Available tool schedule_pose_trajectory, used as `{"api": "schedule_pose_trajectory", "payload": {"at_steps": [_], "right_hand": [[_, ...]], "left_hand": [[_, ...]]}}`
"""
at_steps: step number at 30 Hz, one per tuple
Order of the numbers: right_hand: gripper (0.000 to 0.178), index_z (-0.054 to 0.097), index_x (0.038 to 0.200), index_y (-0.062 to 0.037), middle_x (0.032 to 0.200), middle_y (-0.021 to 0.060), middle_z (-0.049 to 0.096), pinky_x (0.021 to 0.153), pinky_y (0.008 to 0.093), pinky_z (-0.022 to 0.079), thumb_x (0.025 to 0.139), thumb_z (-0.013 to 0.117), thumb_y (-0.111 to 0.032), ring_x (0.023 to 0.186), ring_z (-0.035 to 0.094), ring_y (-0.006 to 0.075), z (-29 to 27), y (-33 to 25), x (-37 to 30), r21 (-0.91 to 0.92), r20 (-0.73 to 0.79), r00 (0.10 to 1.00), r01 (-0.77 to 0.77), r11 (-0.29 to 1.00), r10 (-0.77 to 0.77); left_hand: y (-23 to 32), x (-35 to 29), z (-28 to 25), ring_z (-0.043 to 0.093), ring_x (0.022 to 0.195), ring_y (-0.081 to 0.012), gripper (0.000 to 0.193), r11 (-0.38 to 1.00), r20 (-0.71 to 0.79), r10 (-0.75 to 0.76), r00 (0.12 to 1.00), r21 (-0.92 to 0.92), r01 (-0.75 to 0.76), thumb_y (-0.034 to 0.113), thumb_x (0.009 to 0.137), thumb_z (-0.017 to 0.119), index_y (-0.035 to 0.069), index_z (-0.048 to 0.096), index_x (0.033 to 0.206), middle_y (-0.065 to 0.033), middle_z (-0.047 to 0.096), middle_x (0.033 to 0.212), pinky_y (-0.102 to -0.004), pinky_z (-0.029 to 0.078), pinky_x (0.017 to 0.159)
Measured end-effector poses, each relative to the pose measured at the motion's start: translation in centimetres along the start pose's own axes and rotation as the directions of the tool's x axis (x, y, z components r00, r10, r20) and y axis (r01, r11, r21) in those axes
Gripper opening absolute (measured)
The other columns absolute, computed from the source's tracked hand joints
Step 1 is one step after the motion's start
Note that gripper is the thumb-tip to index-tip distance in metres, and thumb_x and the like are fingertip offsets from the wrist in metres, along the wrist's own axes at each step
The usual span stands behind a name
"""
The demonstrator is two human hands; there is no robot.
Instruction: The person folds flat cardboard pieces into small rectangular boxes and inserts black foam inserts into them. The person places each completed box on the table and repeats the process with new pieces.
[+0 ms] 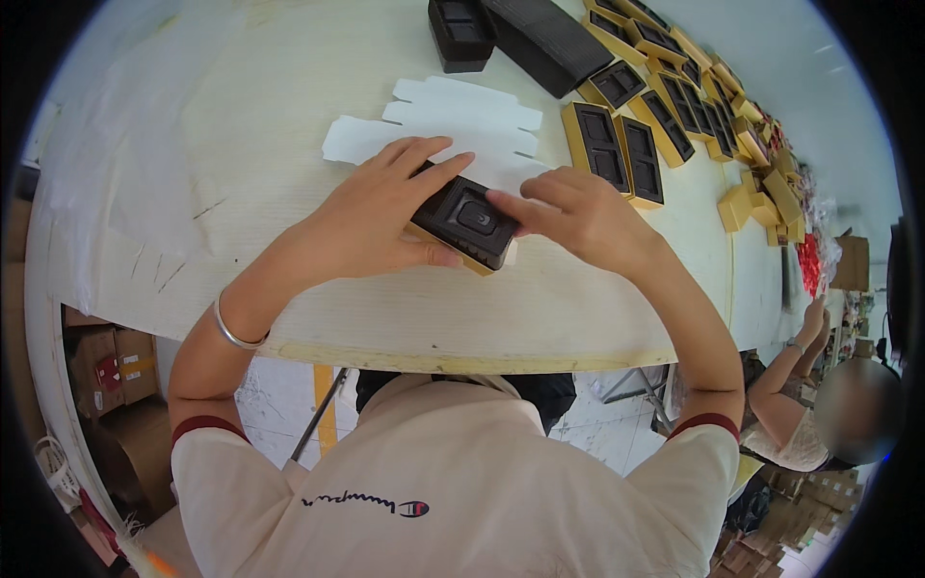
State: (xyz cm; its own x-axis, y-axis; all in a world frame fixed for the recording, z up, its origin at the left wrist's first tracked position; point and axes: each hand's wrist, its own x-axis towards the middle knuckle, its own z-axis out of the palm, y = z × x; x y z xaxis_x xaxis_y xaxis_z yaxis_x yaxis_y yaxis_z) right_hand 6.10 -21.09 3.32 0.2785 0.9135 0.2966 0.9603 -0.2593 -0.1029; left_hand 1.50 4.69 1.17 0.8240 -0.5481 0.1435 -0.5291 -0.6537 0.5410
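Observation:
A small gold box with a black molded insert (pixel 477 218) lies on the table in front of me, turned at an angle. My left hand (pixel 381 212) grips its left side, thumb along the near edge and fingers over the far edge. From the right, my right hand (pixel 585 217) presses its index finger on the insert's edge, the other fingers curled; its thumb is mostly hidden by the box side. Just beyond the box lies a flat white die-cut card sheet (pixel 462 111), partly covered by my fingers.
Stacked black inserts (pixel 554 43) lie at the far side, beside another black stack (pixel 462 39). Several gold boxes with black inserts (pixel 599 144) spread to the far right. Clear plastic film (pixel 125 154) covers the left. Another person's arm (pixel 785 366) reaches in at right.

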Motion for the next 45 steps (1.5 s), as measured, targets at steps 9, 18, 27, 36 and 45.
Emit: {"api": "schedule_pose_trajectory", "payload": {"at_steps": [9,18,27,36,45], "right_hand": [[0.029,0.064,0.101,0.0019,0.077,0.005,0.056,0.064,0.0292,0.048,0.075,0.064,-0.011,0.069,0.057,0.0182,-0.2,-0.9,1.5,-0.201,0.116,0.979,0.19,0.961,-0.17],[0.033,0.064,0.103,0.0014,0.081,0.007,0.056,0.067,0.0314,0.047,0.078,0.067,-0.018,0.074,0.058,0.0208,0.6,-2.3,1.1,-0.082,0.058,0.994,-0.091,0.992,0.096],[0.041,0.062,0.112,-0.0035,0.095,0.0136,0.054,0.07,0.0343,0.048,0.078,0.071,-0.024,0.079,0.057,0.0262,2.1,-3.5,0.2,0.194,-0.075,0.947,-0.292,0.937,0.311],[0.064,0.053,0.127,-0.0066,0.136,0.0236,0.039,0.099,0.0477,0.035,0.079,0.063,-0.047,0.123,0.042,0.0339,3.6,-5.1,-0.3,-0.086,-0.02,0.95,-0.311,0.947,0.31],[0.048,0.059,0.117,-0.001,0.127,0.0229,0.047,0.095,0.0412,0.042,0.071,0.073,-0.007,0.114,0.049,0.0384,3.4,-5.2,-0.6,0.372,-0.192,0.877,-0.351,0.859,0.441]], "left_hand": [[0.0,0.5,0.4,0.041,0.123,-0.0342,0.068,0.968,-0.05,0.071,0.996,0.246,-0.057,0.041,0.072,0.075,0.011,0.053,0.129,-0.0119,0.05,0.125,-0.0428,0.039,0.098],[0.3,0.7,0.3,0.045,0.11,-0.0308,0.061,0.995,-0.03,0.048,0.998,0.095,-0.045,0.026,0.075,0.073,0.013,0.053,0.131,-0.0113,0.05,0.114,-0.0397,0.042,0.09],[0.8,0.4,0.6,0.042,0.109,-0.0326,0.065,0.988,-0.043,0.04,0.998,0.153,-0.033,0.023,0.078,0.069,0.012,0.045,0.137,-0.0138,0.048,0.116,-0.0397,0.04,0.093],[1.5,-0.5,0.9,0.033,0.128,-0.0358,0.084,0.919,-0.017,0.059,0.998,0.392,-0.048,0.037,0.073,0.073,0.013,0.035,0.144,-0.0162,0.036,0.138,-0.0457,0.028,0.108],[1.5,-0.2,-1.2,0.029,0.134,-0.0355,0.085,0.983,0.027,0.043,0.999,-0.179,-0.037,0.02,0.073,0.074,0.008,0.03,0.144,-0.0168,0.035,0.142,-0.0451,0.026,0.109]]}}
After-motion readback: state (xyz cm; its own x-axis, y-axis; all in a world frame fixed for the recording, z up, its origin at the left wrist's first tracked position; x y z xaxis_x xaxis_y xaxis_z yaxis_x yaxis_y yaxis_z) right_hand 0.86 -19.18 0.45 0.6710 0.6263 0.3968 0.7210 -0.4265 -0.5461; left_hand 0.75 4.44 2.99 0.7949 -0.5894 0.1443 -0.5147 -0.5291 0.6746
